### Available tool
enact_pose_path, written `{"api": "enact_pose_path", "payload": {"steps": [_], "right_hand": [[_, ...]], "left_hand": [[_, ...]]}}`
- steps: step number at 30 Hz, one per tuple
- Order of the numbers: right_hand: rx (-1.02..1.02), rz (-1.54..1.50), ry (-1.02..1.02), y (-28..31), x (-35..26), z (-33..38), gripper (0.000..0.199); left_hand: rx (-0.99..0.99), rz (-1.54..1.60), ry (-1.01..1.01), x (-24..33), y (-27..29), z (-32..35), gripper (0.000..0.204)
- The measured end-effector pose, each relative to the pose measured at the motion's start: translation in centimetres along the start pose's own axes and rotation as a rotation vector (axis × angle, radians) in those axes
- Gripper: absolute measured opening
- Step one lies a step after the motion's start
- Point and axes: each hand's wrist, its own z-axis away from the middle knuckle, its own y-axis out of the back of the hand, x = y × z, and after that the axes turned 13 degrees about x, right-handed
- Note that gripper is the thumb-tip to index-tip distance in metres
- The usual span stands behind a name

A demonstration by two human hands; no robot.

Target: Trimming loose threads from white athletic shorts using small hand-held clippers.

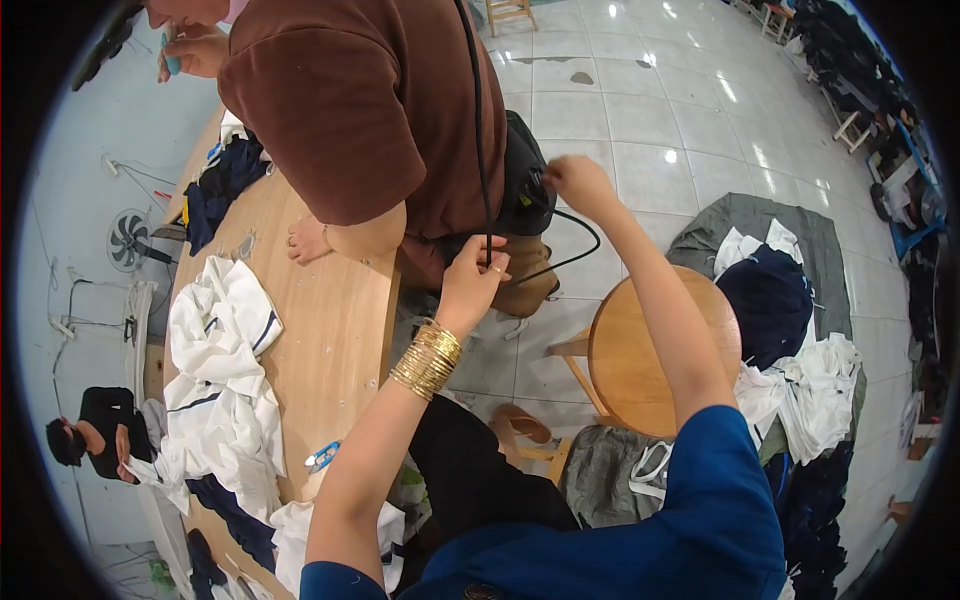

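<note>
- Left hand (472, 282) pinches a black cable (483, 170) beside the waist pouch (521, 165); the cable's upper end is cut off.
- Right hand (583, 187) at the pouch's edge, fingertips blurred; its grip cannot be told.

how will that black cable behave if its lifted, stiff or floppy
The black cable is probably bendy but slightly springy, since it bows out in a rounded loop near the right hand. It's likely light, as it looks thin and the left hand holds it with just the fingers.
</note>
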Motion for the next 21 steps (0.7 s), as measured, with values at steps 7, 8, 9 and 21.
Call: {"api": "enact_pose_path", "payload": {"steps": [7,8,9,21], "right_hand": [[0.061,-0.324,-0.107,1.3,-2.3,6.2,0.014],[0.031,-0.44,-0.177,1.4,-2.6,6.2,0.014],[0.0,-0.557,-0.245,1.6,-2.9,6.2,0.015],[0.015,-1.207,-0.536,2.9,0.5,4.9,0.022]], "left_hand": [[0.24,-0.211,-0.256,-0.3,-1.1,-0.9,0.035],[0.239,-0.211,-0.253,0.0,-1.3,-0.9,0.035],[0.26,-0.282,-0.216,0.2,-1.7,-1.0,0.04],[0.36,-0.484,-0.303,3.6,-3.5,-1.6,0.027]]}}
